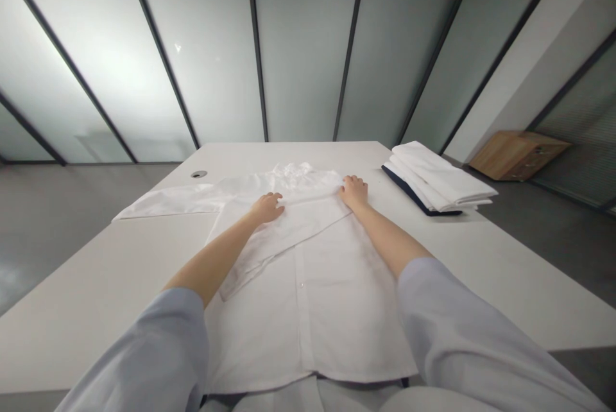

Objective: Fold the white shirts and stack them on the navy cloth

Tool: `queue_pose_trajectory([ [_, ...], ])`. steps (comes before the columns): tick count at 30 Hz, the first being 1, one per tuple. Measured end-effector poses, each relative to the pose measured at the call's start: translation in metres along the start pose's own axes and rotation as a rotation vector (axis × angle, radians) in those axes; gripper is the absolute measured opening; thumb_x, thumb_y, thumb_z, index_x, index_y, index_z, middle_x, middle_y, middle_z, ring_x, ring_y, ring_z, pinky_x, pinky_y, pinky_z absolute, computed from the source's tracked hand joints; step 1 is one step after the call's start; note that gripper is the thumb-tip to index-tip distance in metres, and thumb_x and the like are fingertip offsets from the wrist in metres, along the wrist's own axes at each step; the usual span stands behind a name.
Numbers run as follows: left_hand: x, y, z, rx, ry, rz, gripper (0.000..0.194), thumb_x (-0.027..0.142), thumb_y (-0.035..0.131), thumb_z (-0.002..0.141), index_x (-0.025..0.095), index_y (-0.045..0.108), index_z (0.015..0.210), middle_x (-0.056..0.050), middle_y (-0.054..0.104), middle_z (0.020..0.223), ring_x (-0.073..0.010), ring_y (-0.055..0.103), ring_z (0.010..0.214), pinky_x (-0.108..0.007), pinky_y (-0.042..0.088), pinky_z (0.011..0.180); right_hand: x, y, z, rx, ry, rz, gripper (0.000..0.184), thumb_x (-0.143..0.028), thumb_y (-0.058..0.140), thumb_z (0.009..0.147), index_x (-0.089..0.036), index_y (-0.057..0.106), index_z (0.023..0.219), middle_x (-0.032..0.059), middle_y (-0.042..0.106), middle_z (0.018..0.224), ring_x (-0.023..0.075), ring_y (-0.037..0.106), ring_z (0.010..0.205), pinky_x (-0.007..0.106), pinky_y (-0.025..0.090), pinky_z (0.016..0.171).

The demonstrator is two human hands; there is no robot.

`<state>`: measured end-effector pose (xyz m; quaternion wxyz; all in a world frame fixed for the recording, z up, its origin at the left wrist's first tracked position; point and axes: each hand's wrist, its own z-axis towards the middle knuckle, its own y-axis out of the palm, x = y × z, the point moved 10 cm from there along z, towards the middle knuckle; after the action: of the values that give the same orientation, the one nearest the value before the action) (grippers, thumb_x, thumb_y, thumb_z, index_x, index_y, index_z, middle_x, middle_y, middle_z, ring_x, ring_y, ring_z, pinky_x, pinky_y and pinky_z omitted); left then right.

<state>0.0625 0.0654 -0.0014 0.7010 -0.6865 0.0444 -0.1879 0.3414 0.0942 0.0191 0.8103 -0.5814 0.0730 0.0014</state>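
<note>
A white button-front shirt (pixel 337 296) lies on the white table (pixel 115 283), its hem toward me. One sleeve (pixel 289 242) is folded slantwise across the front, while the other sleeve (pixel 168 200) stretches out to the left. Bunched, ruffled cloth (pixel 293 171) sits at the far, collar end. My left hand (pixel 268 208) rests on the upper left of the shirt, thumb and fingers apart. At the right shoulder edge, my right hand (pixel 355 192) has its fingers bent over the cloth, with the thumb on the shirt side.
A stack of folded white cloth (pixel 436 174) lies on a dark flat board (pixel 414 199) at the table's right side. A round metal-rimmed hole (pixel 199 174) is in the tabletop at the far left. Beyond stand frosted glass panels (pixel 303 46) and a wooden cabinet (pixel 514 155).
</note>
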Motion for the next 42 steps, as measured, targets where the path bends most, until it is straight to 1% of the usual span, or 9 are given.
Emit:
queue_pose_trajectory([
  [4,0.012,0.004,-0.004,-0.053,0.002,0.116,0.049,0.048,0.045,0.089,0.016,0.056,0.124,-0.015,0.059,0.127,-0.0267,0.054,0.119,-0.036,0.040,0.101,-0.041,0.021,-0.018,-0.179,-0.165,0.022,0.053,-0.049,0.035,0.096,-0.021,0.045,0.139,0.0156,0.043,0.144,0.0325,0.038,0.131,0.050,0.029,0.106],
  [9,0.006,0.008,-0.001,-0.186,-0.132,0.065,0.052,0.054,0.048,0.085,0.013,0.063,0.114,-0.017,0.065,0.117,-0.0299,0.060,0.111,-0.033,0.046,0.088,-0.046,0.054,-0.031,-0.394,-0.141,0.020,0.070,-0.066,0.025,0.093,-0.024,0.033,0.148,0.0152,0.021,0.158,0.0373,0.018,0.143,0.060,0.017,0.110],
  [16,-0.007,0.005,-0.002,-0.204,-0.139,-0.201,0.054,0.049,0.060,0.077,0.018,0.060,0.121,-0.010,0.066,0.120,-0.0254,0.063,0.104,-0.030,0.048,0.082,-0.034,0.045,-0.001,-0.265,-0.103,0.006,0.065,-0.061,0.030,0.094,-0.019,0.043,0.142,0.0168,0.033,0.152,0.0346,0.027,0.140,0.053,0.022,0.110],
  [21,-0.010,0.012,-0.016,-0.172,-0.242,0.029,0.073,0.066,0.050,0.080,0.015,0.050,0.133,-0.021,0.052,0.136,-0.0360,0.049,0.125,-0.042,0.042,0.095,-0.045,0.020,-0.003,-0.059,-0.152,-0.020,0.051,-0.045,0.040,0.094,-0.015,0.049,0.134,0.0171,0.046,0.141,0.0314,0.037,0.132,0.046,0.025,0.109],
  [25,-0.010,0.024,-0.011,-0.239,-0.250,0.104,0.081,0.073,0.042,0.080,0.015,0.047,0.137,-0.024,0.040,0.145,-0.0412,0.036,0.135,-0.053,0.037,0.100,-0.057,0.009,-0.015,-0.055,-0.239,-0.017,0.045,-0.042,0.043,0.093,-0.019,0.052,0.130,0.0143,0.052,0.135,0.0294,0.043,0.126,0.043,0.030,0.106],
  [31,-0.029,0.008,0.014,-0.055,-0.188,0.054,0.073,0.068,0.042,0.083,0.019,0.045,0.137,-0.018,0.038,0.150,-0.0346,0.032,0.138,-0.056,0.026,0.108,-0.066,0.025,-0.029,-0.301,-0.201,0.031,0.057,-0.056,0.034,0.095,-0.022,0.046,0.139,0.0152,0.043,0.146,0.0344,0.037,0.133,0.052,0.029,0.106],
  [36,-0.046,-0.013,0.010,0.080,-0.228,0.039,0.060,0.063,0.047,0.082,0.015,0.064,0.114,-0.018,0.061,0.125,-0.0323,0.053,0.119,-0.039,0.041,0.097,-0.061,0.051,-0.033,-0.470,-0.170,0.041,0.071,-0.065,0.026,0.093,-0.024,0.027,0.152,0.0127,0.015,0.160,0.0372,0.014,0.144,0.060,0.014,0.111],
  [39,-0.054,-0.011,0.002,-0.073,-0.245,-0.003,0.054,0.061,0.050,0.081,0.014,0.069,0.098,-0.016,0.069,0.107,-0.0313,0.062,0.104,-0.035,0.047,0.087,-0.055,0.053,-0.027,-0.451,-0.201,0.043,0.070,-0.064,0.025,0.094,-0.025,0.027,0.152,0.0111,0.015,0.160,0.0351,0.013,0.145,0.058,0.012,0.112],
  [42,-0.059,-0.011,-0.011,-0.235,-0.249,-0.084,0.056,0.060,0.065,0.069,0.016,0.068,0.104,-0.014,0.070,0.109,-0.0306,0.063,0.104,-0.032,0.049,0.084,-0.049,0.053,-0.021,-0.435,-0.229,0.041,0.068,-0.063,0.027,0.093,-0.026,0.030,0.151,0.0102,0.018,0.160,0.0344,0.015,0.145,0.057,0.015,0.113],
])
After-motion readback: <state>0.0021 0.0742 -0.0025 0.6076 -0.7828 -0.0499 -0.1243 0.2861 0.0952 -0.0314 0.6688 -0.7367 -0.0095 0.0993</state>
